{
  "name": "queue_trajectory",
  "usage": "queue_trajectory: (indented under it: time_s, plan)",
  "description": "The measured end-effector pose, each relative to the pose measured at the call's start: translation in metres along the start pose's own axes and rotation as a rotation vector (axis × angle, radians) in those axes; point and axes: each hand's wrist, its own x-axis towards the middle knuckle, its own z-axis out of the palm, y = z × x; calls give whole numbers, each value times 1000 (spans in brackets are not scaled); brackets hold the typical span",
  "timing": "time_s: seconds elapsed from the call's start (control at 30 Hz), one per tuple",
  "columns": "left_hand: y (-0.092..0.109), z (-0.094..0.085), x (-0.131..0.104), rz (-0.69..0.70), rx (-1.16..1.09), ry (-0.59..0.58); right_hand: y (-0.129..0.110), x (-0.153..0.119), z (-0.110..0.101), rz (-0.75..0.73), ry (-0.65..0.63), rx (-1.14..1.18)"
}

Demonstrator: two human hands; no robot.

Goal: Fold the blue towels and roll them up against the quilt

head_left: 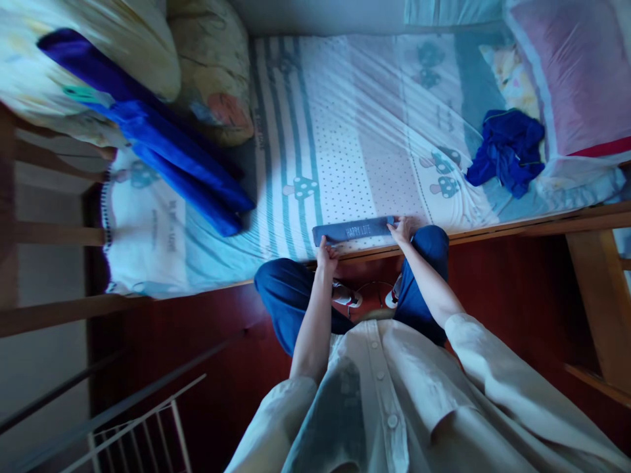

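Shirt [428,374] closest | L hand [327,257] + R hand [401,230] pinching nr ends | folded cloth [357,230] btwn, by bed edge [591,218]

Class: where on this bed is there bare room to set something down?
Bare: the sheet between the long blue garment and the crumpled blue cloth, beyond the lettered strip. Crowded: left, around garment and pale bedding; right, by the pink pillow.

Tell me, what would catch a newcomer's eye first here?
Probably the long blue cloth, vivid and slantwise at the left end of the bed, then the crumpled blue cloth beside the pink pillow at the right. Next comes the grey-blue strip lettered HAPPY LIFE at the bed's near edge, held by the left hand and right hand.
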Motion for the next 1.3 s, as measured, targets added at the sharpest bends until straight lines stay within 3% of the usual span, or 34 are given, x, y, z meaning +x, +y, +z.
queue_trajectory:
  time_s: [0.23, 0.37, 0.47, 0.57, 0.7, 0.9, 1.07, 1.2, 1.3]
  plan:
    - [22, -12, 5, 157, 81, 58, -2, -5, -11, -18, -29, -10]
    - [29, -6, -7, 258, 113, 69, -8, -15, -25, -67, 4, -56]
    - [40, 4, -21, 346, 154, 73, -22, -27, -43, -215, 73, -72]
    - [54, 15, -38, 486, 253, 21, -52, -36, -66, -477, 84, -6]
    - [73, 30, -68, 699, 352, -115, -112, -49, -90, -796, -54, 105]
    - [104, 41, -108, 938, 420, -263, -187, -75, -97, -911, -283, 391]
    - [136, 16, -108, 1027, 362, -302, -229, -100, -92, -844, -232, 527]
    - [156, -28, -82, 1003, 332, -395, -275, -123, -81, -843, -197, 584]
    - [161, -63, -56, 970, 368, -373, -317, -142, -61, -846, -198, 668]
